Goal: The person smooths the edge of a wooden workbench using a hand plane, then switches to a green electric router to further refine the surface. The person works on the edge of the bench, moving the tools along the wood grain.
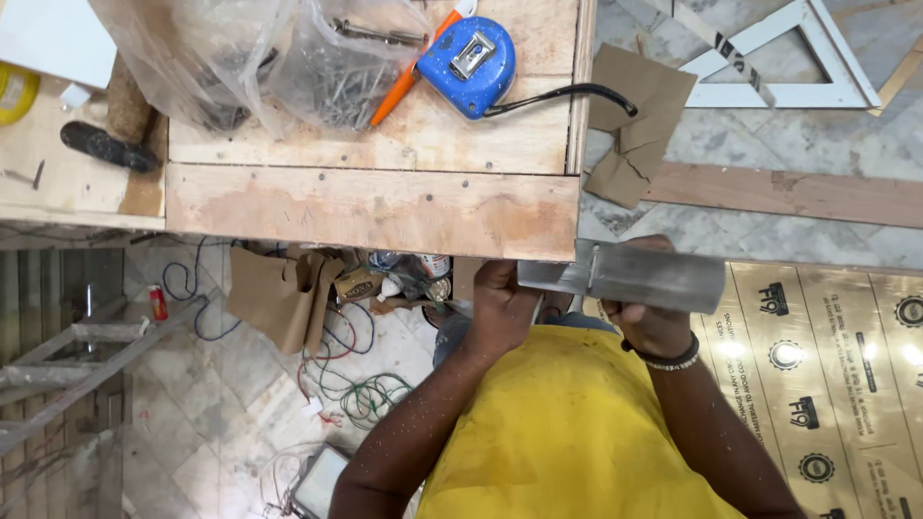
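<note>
Plywood worktop [375, 207] over a tiled floor — just past its near right corner both hands grip a metal bar [630, 277] lying crosswise: left hand [500, 308] closed on its left end, right hand [654, 327] beneath — equally near.

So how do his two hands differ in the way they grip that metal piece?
The left hand grips the metal piece at its left end, close under the wooden bench; the right hand grips it from below, nearer the middle. The right hand's wrist wears a dark band, the left hand's wrist is bare. Both are closed on the same piece.
</note>
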